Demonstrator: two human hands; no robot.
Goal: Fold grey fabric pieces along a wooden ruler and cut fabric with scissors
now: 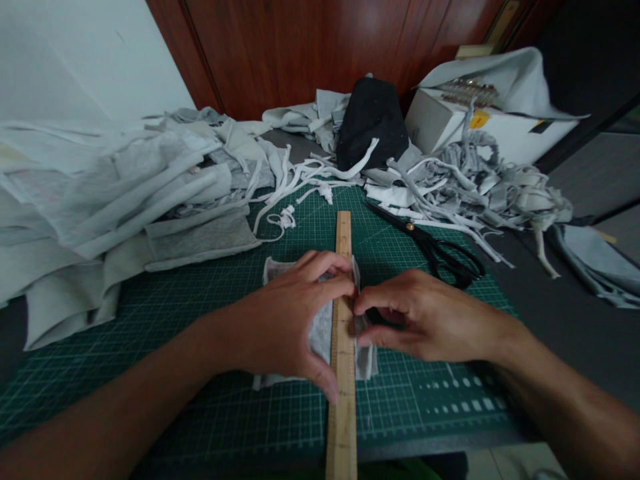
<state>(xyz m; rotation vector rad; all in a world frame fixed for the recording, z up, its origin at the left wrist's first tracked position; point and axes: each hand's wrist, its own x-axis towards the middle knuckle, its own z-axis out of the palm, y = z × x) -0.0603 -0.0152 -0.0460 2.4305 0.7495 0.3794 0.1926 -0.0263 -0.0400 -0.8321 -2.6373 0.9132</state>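
A wooden ruler [343,353] lies lengthwise over a small grey fabric piece with pale edges [320,333] on the green cutting mat [210,407]. My left hand [290,317] rests over the fabric's left part, fingers spread, with fingertips and thumb on the ruler. My right hand [417,317] is at the ruler's right side, thumb and forefinger bent toward each other at the strip of fabric there. The fingertips seem to touch the fabric edge. The palm of my left hand hides part of the fabric.
Black scissors [430,247] lie behind my right hand. Grey fabric pieces [150,180] are heaped at the left, with tangled strips [460,180] at the back right. A black cloth item [373,123] and a white box [440,123] stand at the back.
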